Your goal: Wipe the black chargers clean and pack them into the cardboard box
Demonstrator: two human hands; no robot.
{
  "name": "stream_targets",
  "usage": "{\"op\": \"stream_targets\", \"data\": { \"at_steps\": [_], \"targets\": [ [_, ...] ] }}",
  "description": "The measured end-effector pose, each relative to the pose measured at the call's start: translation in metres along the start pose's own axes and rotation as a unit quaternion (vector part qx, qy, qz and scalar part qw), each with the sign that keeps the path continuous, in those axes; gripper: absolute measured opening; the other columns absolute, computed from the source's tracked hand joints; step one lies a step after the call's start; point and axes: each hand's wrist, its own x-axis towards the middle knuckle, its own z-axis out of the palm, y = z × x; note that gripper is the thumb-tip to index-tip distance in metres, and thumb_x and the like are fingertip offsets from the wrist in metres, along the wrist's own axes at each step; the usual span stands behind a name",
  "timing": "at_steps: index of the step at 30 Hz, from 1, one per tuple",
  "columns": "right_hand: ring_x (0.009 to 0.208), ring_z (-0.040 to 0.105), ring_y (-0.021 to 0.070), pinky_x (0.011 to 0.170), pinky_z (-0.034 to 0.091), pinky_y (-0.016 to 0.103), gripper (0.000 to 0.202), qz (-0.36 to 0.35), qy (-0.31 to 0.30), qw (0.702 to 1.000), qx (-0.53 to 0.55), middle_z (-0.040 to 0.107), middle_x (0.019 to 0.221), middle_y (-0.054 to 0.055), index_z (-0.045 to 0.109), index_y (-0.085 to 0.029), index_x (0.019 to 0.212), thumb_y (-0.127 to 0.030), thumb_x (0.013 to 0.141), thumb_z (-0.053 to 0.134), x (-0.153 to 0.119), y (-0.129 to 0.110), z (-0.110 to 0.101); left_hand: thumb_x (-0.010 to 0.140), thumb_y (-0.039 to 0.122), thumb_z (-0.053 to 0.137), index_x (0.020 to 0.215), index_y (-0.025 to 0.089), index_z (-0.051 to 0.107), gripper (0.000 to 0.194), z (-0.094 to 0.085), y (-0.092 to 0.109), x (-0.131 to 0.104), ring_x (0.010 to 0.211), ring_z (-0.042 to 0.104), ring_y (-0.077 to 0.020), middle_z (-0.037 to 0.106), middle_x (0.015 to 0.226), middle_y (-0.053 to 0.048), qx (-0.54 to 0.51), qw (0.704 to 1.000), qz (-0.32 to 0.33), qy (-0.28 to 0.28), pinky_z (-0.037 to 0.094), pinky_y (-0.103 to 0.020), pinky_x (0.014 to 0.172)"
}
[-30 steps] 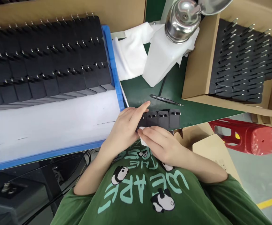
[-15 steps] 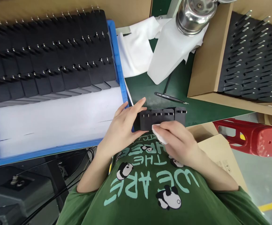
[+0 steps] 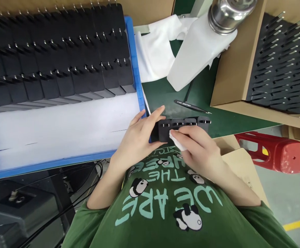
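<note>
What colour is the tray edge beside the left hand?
Blue tray edge, seen in the head view.

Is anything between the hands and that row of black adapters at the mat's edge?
Nothing visible. The left hand already grips the row of black adapters at its left end, and the right hand presses a white wipe against them. The tweezers lie behind, apart.
</note>
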Motion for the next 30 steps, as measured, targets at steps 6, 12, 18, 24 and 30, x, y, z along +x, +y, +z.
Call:
{"op": "stream_targets", "data": {
  "at_steps": [6, 12, 18, 24, 30],
  "targets": [
    [0.094, 0.062, 0.0242, 0.082, 0.059, 0.04, 0.032, -0.035, -0.077, 0.996, 0.001, 0.066, 0.105, 0.018, 0.061, -0.001, 0.12, 0.005, 0.089, 0.055, -0.007, -0.016, 0.0, 0.086, 0.023, 0.079, 0.158, 0.022, 0.025, 0.09, 0.0, -0.001, 0.001, 0.13, 0.063, -0.0232, 0.068, 0.137, -0.008, 0.003, 1.0, 0.004, -0.004, 0.029, -0.043, 0.126],
    [0.095, 0.063, 0.0202, 0.083, 0.058, 0.033, 0.037, 0.01, -0.034, 0.999, 0.033, 0.065, 0.104, 0.012, 0.063, -0.011, 0.12, 0.006, 0.087, 0.056, -0.001, -0.005, -0.004, 0.085, 0.023, 0.081, 0.157, 0.021, 0.026, 0.09, -0.001, -0.001, 0.0, 0.126, 0.064, -0.0228, 0.068, 0.135, -0.008, 0.012, 1.0, 0.01, 0.0, 0.028, -0.042, 0.125],
    [0.095, 0.063, 0.0217, 0.082, 0.058, 0.037, 0.032, -0.008, -0.003, 1.0, 0.022, 0.066, 0.104, 0.014, 0.063, -0.009, 0.119, 0.003, 0.09, 0.058, 0.001, 0.005, 0.015, 0.085, 0.018, 0.077, 0.154, 0.02, 0.029, 0.085, 0.003, 0.013, 0.01, 0.129, 0.06, -0.0268, 0.064, 0.141, -0.01, 0.023, 0.999, 0.029, -0.006, 0.029, -0.049, 0.124],
    [0.099, 0.062, 0.0247, 0.087, 0.06, 0.04, 0.032, -0.052, -0.07, 0.996, 0.006, 0.068, 0.108, 0.018, 0.061, -0.001, 0.121, 0.004, 0.089, 0.058, -0.009, -0.007, 0.002, 0.085, 0.003, 0.061, 0.152, 0.021, 0.032, 0.076, 0.016, 0.015, 0.018, 0.125, 0.063, -0.024, 0.067, 0.136, -0.008, -0.014, 0.999, 0.037, 0.008, 0.037, -0.045, 0.118],
    [0.098, 0.062, 0.0213, 0.085, 0.06, 0.037, 0.036, -0.018, -0.007, 1.0, 0.012, 0.068, 0.108, 0.014, 0.062, -0.009, 0.123, 0.005, 0.09, 0.058, -0.007, -0.003, 0.003, 0.089, 0.014, 0.068, 0.152, 0.022, 0.033, 0.072, 0.017, 0.012, 0.017, 0.126, 0.063, -0.0237, 0.068, 0.137, -0.007, -0.014, 0.999, 0.037, 0.015, 0.04, -0.044, 0.117]
  ]
}}
